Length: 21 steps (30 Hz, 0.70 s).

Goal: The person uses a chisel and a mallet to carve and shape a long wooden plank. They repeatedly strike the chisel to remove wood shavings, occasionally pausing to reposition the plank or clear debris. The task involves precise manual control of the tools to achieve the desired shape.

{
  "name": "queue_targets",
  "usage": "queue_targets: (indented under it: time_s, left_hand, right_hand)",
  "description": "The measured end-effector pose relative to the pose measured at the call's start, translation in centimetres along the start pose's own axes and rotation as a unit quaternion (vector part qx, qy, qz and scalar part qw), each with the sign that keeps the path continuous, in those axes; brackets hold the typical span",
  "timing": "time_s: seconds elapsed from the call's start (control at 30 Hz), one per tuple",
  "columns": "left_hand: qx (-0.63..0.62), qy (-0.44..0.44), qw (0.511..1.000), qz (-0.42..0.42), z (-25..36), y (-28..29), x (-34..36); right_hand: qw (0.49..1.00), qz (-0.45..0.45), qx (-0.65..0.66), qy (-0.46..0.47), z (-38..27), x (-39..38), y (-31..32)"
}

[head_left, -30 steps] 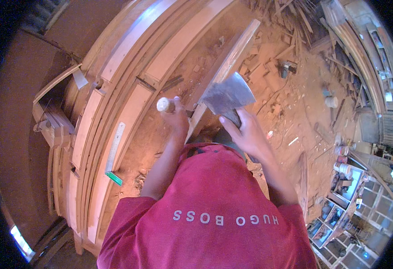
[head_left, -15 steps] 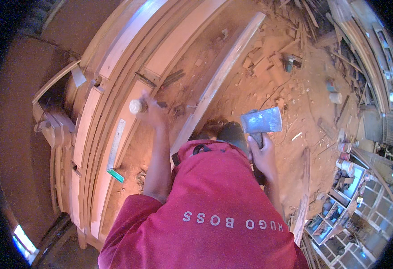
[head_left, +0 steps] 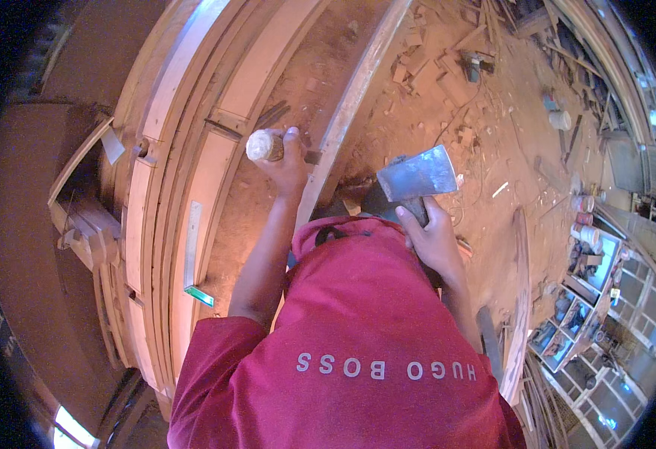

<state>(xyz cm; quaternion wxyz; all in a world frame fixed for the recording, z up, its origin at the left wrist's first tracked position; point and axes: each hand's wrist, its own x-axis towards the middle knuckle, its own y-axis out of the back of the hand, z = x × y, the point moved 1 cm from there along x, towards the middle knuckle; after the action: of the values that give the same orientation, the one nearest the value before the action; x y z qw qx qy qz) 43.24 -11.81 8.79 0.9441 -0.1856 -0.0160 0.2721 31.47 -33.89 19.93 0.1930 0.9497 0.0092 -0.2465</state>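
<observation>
My left hand (head_left: 290, 168) is closed around a chisel (head_left: 266, 145), its pale, round handle end facing up and a dark blade showing past the fingers. The hand hovers above a long, narrow plank (head_left: 350, 112). In my right hand (head_left: 434, 236) is a hatchet (head_left: 419, 174), gripped by its handle just below the broad, scuffed metal head. The hatchet is held in front of my red shirt, apart from the chisel. On the timber left of my left arm lies a try square (head_left: 193, 243) with a metal blade and green stock.
Long wooden beams (head_left: 219, 168) stand side by side along the left. Offcuts (head_left: 436, 78) and shavings litter the earth floor (head_left: 485, 217). A tray of tools (head_left: 571, 314), a white bucket (head_left: 560, 120) and stacked timber (head_left: 605, 67) are on the right.
My left hand has shifted right with the chisel, away from the beam and towards the narrow plank. The hatchet has moved up and slightly left, its head tilting.
</observation>
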Motion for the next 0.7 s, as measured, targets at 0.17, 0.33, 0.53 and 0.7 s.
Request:
queue_targets:
  time_s: [0.17, 0.33, 0.53, 0.7]
  left_hand:
    - [-0.024, 0.011, 1.000, -0.007, -1.0, -0.1, 0.0]
    - [0.027, -0.042, 0.999, 0.003, -2.2, 0.3, 0.5]
    - [0.108, -0.036, 0.993, -0.039, 0.3, -0.9, -0.1]
    - [0.140, -0.045, 0.988, -0.047, -0.7, -1.9, -0.5]
  right_hand:
    - [0.999, 0.003, -0.028, 0.018, 0.5, -0.2, -0.2]
    - [0.998, 0.000, -0.056, 0.008, 0.1, -0.7, -0.2]
    - [0.996, 0.014, -0.075, 0.048, 0.9, -0.6, -0.3]
    - [0.965, 0.055, -0.168, 0.194, 0.3, 0.4, -0.3]
